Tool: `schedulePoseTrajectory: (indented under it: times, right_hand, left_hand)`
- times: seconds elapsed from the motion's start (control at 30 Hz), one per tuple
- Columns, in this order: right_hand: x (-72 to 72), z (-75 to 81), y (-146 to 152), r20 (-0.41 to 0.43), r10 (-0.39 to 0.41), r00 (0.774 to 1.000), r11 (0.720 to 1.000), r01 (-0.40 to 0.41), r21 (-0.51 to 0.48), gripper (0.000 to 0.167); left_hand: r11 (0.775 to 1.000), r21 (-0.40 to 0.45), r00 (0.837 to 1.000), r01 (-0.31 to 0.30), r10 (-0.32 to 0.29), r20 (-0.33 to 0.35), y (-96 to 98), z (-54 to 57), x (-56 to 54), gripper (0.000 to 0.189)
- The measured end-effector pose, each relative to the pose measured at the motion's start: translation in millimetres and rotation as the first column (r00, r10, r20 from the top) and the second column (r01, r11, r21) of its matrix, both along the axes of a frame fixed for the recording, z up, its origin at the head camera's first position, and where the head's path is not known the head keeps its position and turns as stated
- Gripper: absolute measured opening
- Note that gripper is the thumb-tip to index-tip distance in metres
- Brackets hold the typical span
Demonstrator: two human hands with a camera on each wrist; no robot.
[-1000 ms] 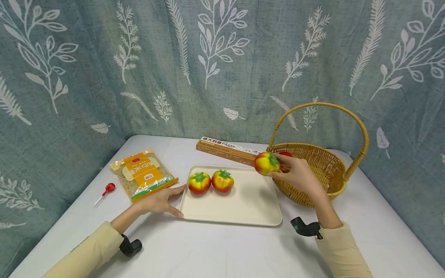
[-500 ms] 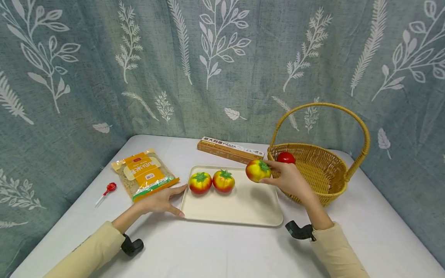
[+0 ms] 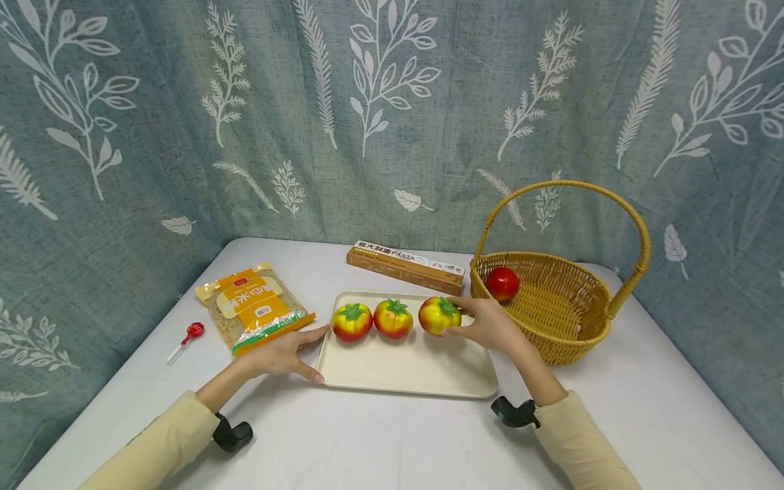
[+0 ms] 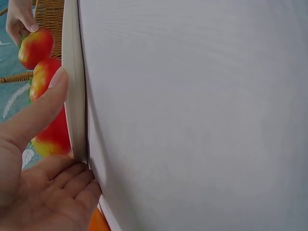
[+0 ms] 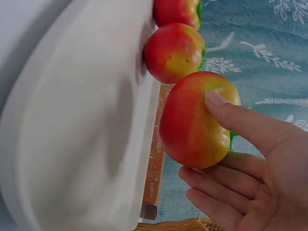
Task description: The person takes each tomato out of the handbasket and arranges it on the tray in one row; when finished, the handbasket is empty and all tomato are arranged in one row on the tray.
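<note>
My right hand [image 3: 490, 325] pinches a red-and-yellow toy tomato [image 3: 439, 316] with a green leafy top over the right half of a cream tray [image 3: 404, 381]. In the right wrist view, the thumb lies on this tomato [image 5: 197, 130], and its shadow falls on the tray apart from it. Two matching tomatoes, one on the left [image 3: 352, 322] and one in the middle [image 3: 393, 319], sit side by side on the tray. With thumb and fingers spread, my left hand [image 3: 284, 354] rests against the tray's left edge.
A wicker basket [image 3: 551, 350] with a tall handle stands on the right, a red round thing [image 3: 503, 283] inside. Behind the tray lies a brown pasta box [image 3: 404, 267]. On the left are a bag of grain [image 3: 254, 306] and a red lollipop [image 3: 193, 331].
My right hand has carried the tomato left and down from beside the basket to above the tray. The red thing in the basket came into fuller view. My left hand stayed put.
</note>
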State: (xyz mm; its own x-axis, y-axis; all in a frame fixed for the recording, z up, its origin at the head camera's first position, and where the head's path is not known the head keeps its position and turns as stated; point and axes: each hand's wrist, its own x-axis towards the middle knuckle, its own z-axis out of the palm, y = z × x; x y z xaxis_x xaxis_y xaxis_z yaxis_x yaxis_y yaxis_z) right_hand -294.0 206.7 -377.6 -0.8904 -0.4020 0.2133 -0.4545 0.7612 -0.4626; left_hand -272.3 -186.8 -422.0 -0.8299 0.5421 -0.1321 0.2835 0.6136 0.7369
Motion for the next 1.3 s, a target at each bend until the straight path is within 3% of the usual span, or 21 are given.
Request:
schedulePoseTrajectory:
  times: [0.4, 0.6, 1.3]
  right_hand:
    - [-2.6, -11.8, -2, -0.033, 0.078, 0.996, 0.997, -0.077, 0.027, 0.058]
    - [-2.7, -14.3, -3, -0.027, 0.088, 0.996, 0.995, -0.086, 0.056, 0.058]
    - [-1.2, -16.7, -5, 0.008, 0.114, 0.993, 0.993, -0.114, 0.035, 0.057]
  left_hand:
    - [1.000, 0.005, 1.000, 0.007, -0.007, -0.009, 0.3, 0.6, 0.1, 0.100]
    - [1.000, -0.023, 1.000, -0.014, 0.013, -0.012, 1.2, 0.2, 0.4, 0.100]
    - [1.000, -0.021, 1.000, 0.006, -0.006, -0.024, 1.0, -1.5, -0.5, 0.100]
